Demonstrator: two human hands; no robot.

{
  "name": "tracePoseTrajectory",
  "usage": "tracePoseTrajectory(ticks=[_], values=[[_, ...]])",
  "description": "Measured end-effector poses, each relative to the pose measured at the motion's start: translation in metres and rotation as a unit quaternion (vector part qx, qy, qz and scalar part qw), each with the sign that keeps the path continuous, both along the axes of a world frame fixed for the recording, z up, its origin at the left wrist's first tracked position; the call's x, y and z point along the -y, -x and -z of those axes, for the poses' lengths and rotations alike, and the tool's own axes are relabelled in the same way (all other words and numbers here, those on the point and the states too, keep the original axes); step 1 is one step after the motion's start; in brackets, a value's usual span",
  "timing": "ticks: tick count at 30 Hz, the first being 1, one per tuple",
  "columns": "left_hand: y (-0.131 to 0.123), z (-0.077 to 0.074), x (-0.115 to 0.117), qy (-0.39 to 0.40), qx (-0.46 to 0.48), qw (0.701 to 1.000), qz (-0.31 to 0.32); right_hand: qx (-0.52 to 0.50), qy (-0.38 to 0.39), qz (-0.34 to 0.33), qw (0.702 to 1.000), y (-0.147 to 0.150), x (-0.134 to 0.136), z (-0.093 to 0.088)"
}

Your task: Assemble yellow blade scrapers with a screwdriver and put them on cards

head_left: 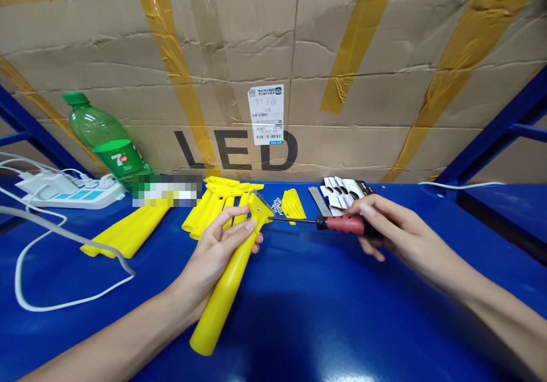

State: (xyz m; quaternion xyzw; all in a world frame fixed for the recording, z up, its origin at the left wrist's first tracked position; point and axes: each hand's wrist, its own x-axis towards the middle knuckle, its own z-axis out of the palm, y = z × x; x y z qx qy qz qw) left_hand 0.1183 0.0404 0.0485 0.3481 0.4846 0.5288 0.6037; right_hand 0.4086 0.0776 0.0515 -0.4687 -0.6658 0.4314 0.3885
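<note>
Between the thumb and curled fingers of the left hand (224, 242), a yellow scraper (222, 296) is clamped just below its head; its smooth plastic handle is a rounded tube slanting down from those fingers, and its flared head carries a thin metal edge and a small round mark, screw or hole, too small to tell; to the right of these fingers, the right hand (397, 225) has its fingers closed round the rear of a screwdriver (346, 224), with a red and black grip and a slim dark shaft; the tip reaches the side of the scraper's head, though whether it sits in a screw cannot be told; the grip's end is hidden by the right fingers.

Just beyond the left fingertips lie yellow tubular handles (213, 199), partly covered by that hand; beyond the shaft, flat yellow pieces (293, 204) fan out beside tiny silvery bits (276, 206), hard to make out; near the right fingertips are a flat grey strip (318, 200) and white packets (342, 191); well left of the left fingers, more yellow tubes (132, 234) run under a pixelated patch that hides their ends.
</note>
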Motion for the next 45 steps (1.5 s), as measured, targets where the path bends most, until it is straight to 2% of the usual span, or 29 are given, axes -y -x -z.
tracePoseTrajectory(ticks=[2, 4, 10, 15, 19, 24, 30, 33, 35, 37, 39, 41, 43, 45], values=[[0.000, 0.000, -0.001, 0.001, 0.002, 1.000, -0.002, -0.012, -0.013, -0.047, 0.999, -0.003, 0.000, -0.003], [0.000, 0.000, -0.001, 0.003, 0.003, 1.000, 0.000, -0.004, -0.016, -0.064, 0.998, -0.005, -0.001, -0.003], [-0.002, 0.002, 0.002, 0.007, 0.007, 1.000, 0.028, -0.013, 0.040, 0.039, 0.998, -0.004, -0.004, 0.001], [0.000, 0.001, 0.001, 0.007, 0.007, 1.000, 0.013, 0.041, -0.003, -0.036, 0.998, -0.011, -0.006, 0.001], [-0.001, 0.005, 0.000, 0.006, 0.003, 1.000, 0.014, 0.063, -0.049, -0.011, 0.997, -0.008, -0.002, 0.001], [-0.001, 0.009, 0.000, 0.009, 0.007, 1.000, 0.022, 0.035, -0.003, 0.007, 0.999, 0.002, 0.003, 0.001], [0.000, 0.003, 0.000, -0.007, 0.005, 1.000, 0.013, -0.044, 0.090, 0.027, 0.995, 0.004, -0.002, 0.010], [0.000, 0.002, -0.002, -0.014, 0.007, 1.000, 0.009, -0.035, 0.105, 0.021, 0.994, 0.004, -0.003, 0.010], [0.001, 0.003, -0.003, -0.012, 0.008, 1.000, 0.002, 0.028, 0.044, 0.005, 0.999, 0.004, -0.002, 0.008], [0.003, 0.005, -0.004, -0.006, 0.009, 1.000, -0.005, 0.111, -0.079, -0.012, 0.991, 0.002, -0.001, 0.006], [0.003, 0.007, -0.005, 0.000, 0.005, 1.000, -0.003, 0.170, -0.217, -0.028, 0.961, -0.001, 0.000, 0.007], [0.003, 0.009, -0.005, 0.000, 0.003, 1.000, 0.008, 0.193, -0.309, -0.036, 0.930, -0.003, 0.001, 0.009], [0.002, 0.011, -0.004, -0.001, 0.003, 1.000, 0.021, 0.198, -0.329, -0.026, 0.923, -0.003, 0.003, 0.011], [0.001, 0.012, -0.004, -0.001, 0.004, 0.999, 0.033, 0.184, -0.267, -0.009, 0.946, -0.001, 0.005, 0.011]])
